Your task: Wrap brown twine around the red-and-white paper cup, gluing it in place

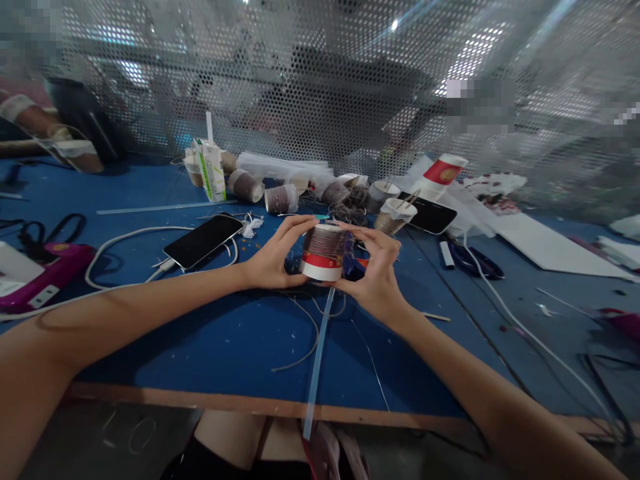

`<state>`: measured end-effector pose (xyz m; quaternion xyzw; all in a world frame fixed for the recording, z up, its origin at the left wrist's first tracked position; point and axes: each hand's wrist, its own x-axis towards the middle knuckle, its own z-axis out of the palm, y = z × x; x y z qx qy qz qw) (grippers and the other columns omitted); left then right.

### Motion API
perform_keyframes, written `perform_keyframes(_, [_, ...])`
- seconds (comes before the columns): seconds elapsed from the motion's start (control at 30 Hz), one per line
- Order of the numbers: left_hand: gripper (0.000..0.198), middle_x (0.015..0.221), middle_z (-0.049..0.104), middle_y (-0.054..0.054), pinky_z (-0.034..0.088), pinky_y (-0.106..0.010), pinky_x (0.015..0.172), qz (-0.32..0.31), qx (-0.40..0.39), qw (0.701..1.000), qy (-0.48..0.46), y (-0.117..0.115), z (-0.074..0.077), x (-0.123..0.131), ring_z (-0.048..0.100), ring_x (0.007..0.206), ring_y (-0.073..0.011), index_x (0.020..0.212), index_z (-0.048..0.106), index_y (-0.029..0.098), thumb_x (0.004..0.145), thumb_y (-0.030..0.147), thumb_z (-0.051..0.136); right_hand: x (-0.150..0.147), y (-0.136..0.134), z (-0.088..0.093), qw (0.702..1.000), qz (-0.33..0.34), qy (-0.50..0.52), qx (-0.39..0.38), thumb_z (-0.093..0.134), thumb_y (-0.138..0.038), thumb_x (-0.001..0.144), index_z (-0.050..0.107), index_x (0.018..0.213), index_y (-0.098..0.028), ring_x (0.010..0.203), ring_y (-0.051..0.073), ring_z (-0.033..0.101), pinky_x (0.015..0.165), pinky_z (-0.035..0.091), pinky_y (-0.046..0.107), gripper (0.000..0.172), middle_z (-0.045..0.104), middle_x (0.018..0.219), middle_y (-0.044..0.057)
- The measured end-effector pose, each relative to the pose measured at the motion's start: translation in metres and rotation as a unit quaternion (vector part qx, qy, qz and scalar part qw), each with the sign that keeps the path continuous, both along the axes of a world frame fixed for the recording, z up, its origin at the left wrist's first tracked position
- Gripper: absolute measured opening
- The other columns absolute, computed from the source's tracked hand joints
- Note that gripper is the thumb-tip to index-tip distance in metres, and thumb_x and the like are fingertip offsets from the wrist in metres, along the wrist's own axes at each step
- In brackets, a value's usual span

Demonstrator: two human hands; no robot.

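Note:
Between both hands, just above the blue table, is a paper cup (323, 252) with brown cord wound round its upper part and a red and white band below. My left hand (280, 257) grips it from the left, fingers on top and thumb underneath. From the right, my right hand (375, 267) holds the same cup in the same way. A loose grey cord (313, 333) curls on the table beneath. A clear glue stick (317, 373) lies under the cup and juts over the front table edge. Something dark blue and orange is partly hidden behind my right fingers.
Cord-wound cups (281, 199) and a tangle of cord (354, 207) lie along the back, before a perforated metal screen (310, 87). A charging phone (203, 240) is left; a second phone (429, 212), scissors (477, 260) and white board (555, 243) are right. A purple glue gun (55, 277) sits far left.

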<state>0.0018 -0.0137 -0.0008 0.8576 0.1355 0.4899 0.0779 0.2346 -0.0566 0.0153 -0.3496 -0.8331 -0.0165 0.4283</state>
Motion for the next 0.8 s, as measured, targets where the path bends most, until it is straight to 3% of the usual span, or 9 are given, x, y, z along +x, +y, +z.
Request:
perform_keyframes(0.1, [0.085, 0.134, 0.049, -0.014, 0.05, -0.051, 0.108, 0.015, -0.007, 1.0, -0.005, 0.001, -0.001, 0.0, 0.05, 0.128, -0.0291, 0.15, 0.031, 0.024, 0.078, 0.036, 0.075, -0.001, -0.001, 0.004, 1.0, -0.02, -0.004, 0.0, 0.083, -0.053, 0.068, 0.025, 0.146, -0.031, 0.137, 0.037, 0.044, 0.111, 0.04, 0.064, 0.1, 0.044, 0.146, 0.015])
perform_keyframes(0.2, [0.084, 0.135, 0.047, -0.014, 0.051, -0.049, 0.108, 0.038, -0.032, 0.998, -0.036, 0.002, -0.003, 0.0, 0.05, 0.128, -0.0278, 0.149, 0.033, 0.025, 0.077, 0.028, 0.076, -0.001, -0.006, 0.011, 1.0, -0.005, 0.004, 0.01, 0.085, -0.055, 0.064, 0.031, 0.14, -0.028, 0.129, 0.037, 0.051, 0.105, 0.044, 0.062, 0.097, 0.051, 0.143, 0.016])
perform_keyframes(0.33, [0.082, 0.136, 0.044, -0.014, 0.051, -0.05, 0.11, 0.036, -0.074, 0.995, -0.062, 0.004, -0.004, 0.001, 0.049, 0.13, -0.028, 0.145, 0.036, 0.024, 0.072, 0.017, 0.074, -0.003, -0.018, 0.022, 0.996, 0.036, -0.015, 0.075, 0.08, -0.046, 0.075, 0.05, 0.115, -0.03, 0.101, 0.028, 0.059, 0.086, 0.052, 0.05, 0.052, 0.072, 0.109, 0.006])
perform_keyframes(0.43, [0.079, 0.135, 0.044, -0.013, 0.051, -0.049, 0.108, 0.013, -0.091, 0.993, -0.071, 0.004, -0.004, 0.001, 0.049, 0.13, -0.0283, 0.141, 0.038, 0.024, 0.071, 0.017, 0.075, -0.008, -0.025, 0.026, 0.994, 0.042, -0.049, 0.085, 0.077, -0.039, 0.079, 0.058, 0.107, -0.03, 0.09, 0.025, 0.056, 0.079, 0.05, 0.042, 0.035, 0.071, 0.082, 0.002])
perform_keyframes(0.5, [0.077, 0.134, 0.043, -0.013, 0.05, -0.049, 0.11, -0.001, -0.099, 0.992, -0.077, 0.003, -0.004, 0.001, 0.049, 0.132, -0.0283, 0.139, 0.039, 0.024, 0.071, 0.017, 0.074, -0.009, -0.026, 0.027, 0.996, 0.024, -0.044, 0.071, 0.075, -0.035, 0.081, 0.061, 0.102, -0.029, 0.087, 0.023, 0.054, 0.078, 0.048, 0.04, 0.026, 0.069, 0.076, 0.001])
perform_keyframes(0.57, [0.075, 0.134, 0.042, -0.013, 0.048, -0.049, 0.112, -0.015, -0.105, 0.991, -0.083, 0.003, -0.004, 0.001, 0.048, 0.132, -0.028, 0.137, 0.039, 0.024, 0.07, 0.017, 0.073, -0.01, -0.025, 0.026, 0.998, 0.008, -0.008, 0.058, 0.072, -0.031, 0.083, 0.059, 0.09, -0.027, 0.085, 0.022, 0.054, 0.079, 0.047, 0.04, 0.016, 0.07, 0.078, 0.001])
perform_keyframes(0.67, [0.075, 0.133, 0.042, -0.013, 0.046, -0.049, 0.114, -0.03, -0.116, 0.988, -0.095, 0.004, -0.004, 0.001, 0.048, 0.132, -0.0283, 0.136, 0.039, 0.023, 0.069, 0.018, 0.072, -0.009, -0.02, 0.026, 0.995, 0.005, 0.103, 0.009, 0.067, -0.032, 0.085, 0.048, 0.075, -0.025, 0.081, 0.02, 0.057, 0.077, 0.047, 0.039, 0.024, 0.068, 0.079, 0.0])
perform_keyframes(0.8, [0.074, 0.134, 0.042, -0.013, 0.046, -0.049, 0.114, -0.034, -0.124, 0.987, -0.098, 0.006, -0.004, 0.001, 0.048, 0.132, -0.0286, 0.135, 0.038, 0.024, 0.069, 0.021, 0.073, -0.008, -0.012, 0.027, 0.96, 0.015, 0.27, -0.071, 0.063, -0.039, 0.089, 0.043, 0.071, -0.024, 0.064, 0.016, 0.064, 0.064, 0.045, 0.032, 0.031, 0.048, 0.063, -0.006])
